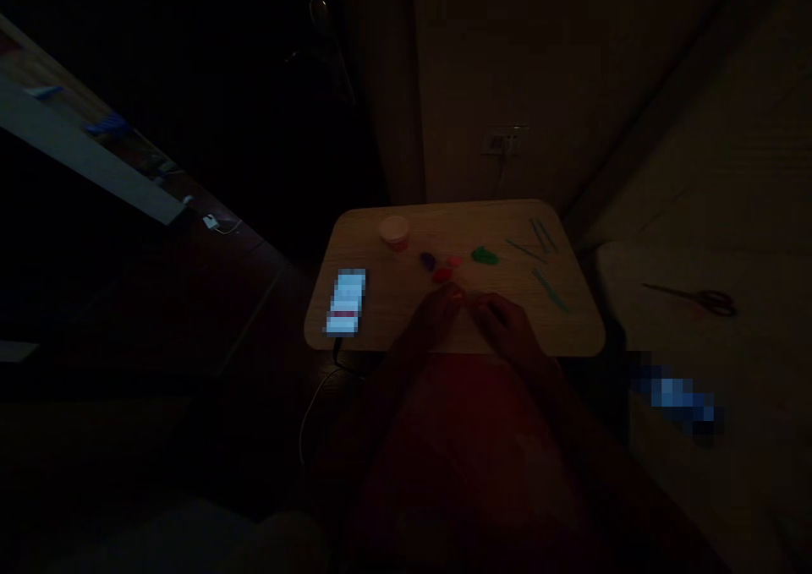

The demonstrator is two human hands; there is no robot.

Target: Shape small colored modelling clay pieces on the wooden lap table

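My left hand [439,312] and my right hand [506,322] rest close together over the front of a small wooden table [406,333]. The fingers of both are curled in toward each other. A reddish tint shows at the fingertips, but the dim light hides what they hold, if anything. Just beyond my left hand lies a red lump [442,276] that looks like modelling clay, beside a smaller pink piece [455,261] and a dark purple lump [427,261]. Farther right sits a green lump [485,256].
Several thin modelling tools lie at the table's right, including a flat green one [551,291]. A lidded tub [394,233] stands at back left. A lit phone [346,302] with a cable [309,409] lies at left. Scissors [710,302] rest on a pale surface at right.
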